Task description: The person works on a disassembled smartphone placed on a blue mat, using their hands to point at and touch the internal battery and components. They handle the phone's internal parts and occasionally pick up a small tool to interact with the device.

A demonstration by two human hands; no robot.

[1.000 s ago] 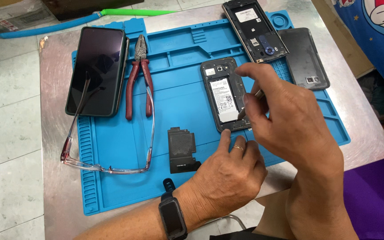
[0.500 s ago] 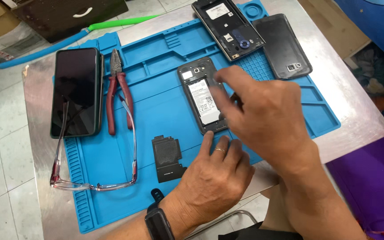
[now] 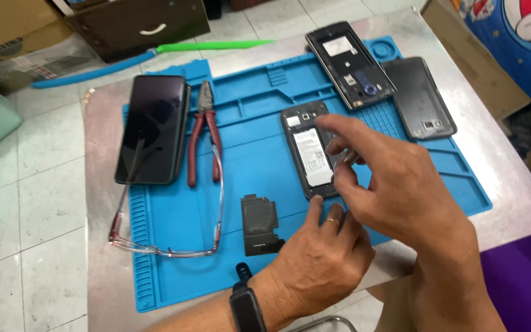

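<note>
Hands are meeting over an opened phone (image 3: 310, 150) that is lying face down near the middle of a blue work mat (image 3: 259, 135), its back removed and a pale battery showing inside.

The left hand (image 3: 321, 258) is coming in from the near edge, forearm angled up from the lower left with a dark wristband (image 3: 247, 307) on the wrist. Its palm is facing down and its fingers are lying loosely together, the forefinger tip pressing at the near end of the phone; a ring is showing on one finger. It is grasping nothing.

The right hand (image 3: 394, 184) is reaching in from the near right, wrist raised and back of the hand turned upward. Its fingers are curled over the right side of the phone, forefinger stretched toward the far end, thumb tucked below. Whether the fingertips are pinching the phone's edge or only resting on it, I cannot tell.

Left of the near hand a small dark flat part (image 3: 259, 224) is lying on the mat. Farther left are red-handled pliers (image 3: 204, 132), a pair of glasses (image 3: 167, 246) and a dark phone (image 3: 153, 126) lying screen up. At the far right a phone frame (image 3: 348, 64) and a dark back cover (image 3: 419, 98) are lying side by side. The mat is sitting on a metal surface (image 3: 511, 203).
</note>
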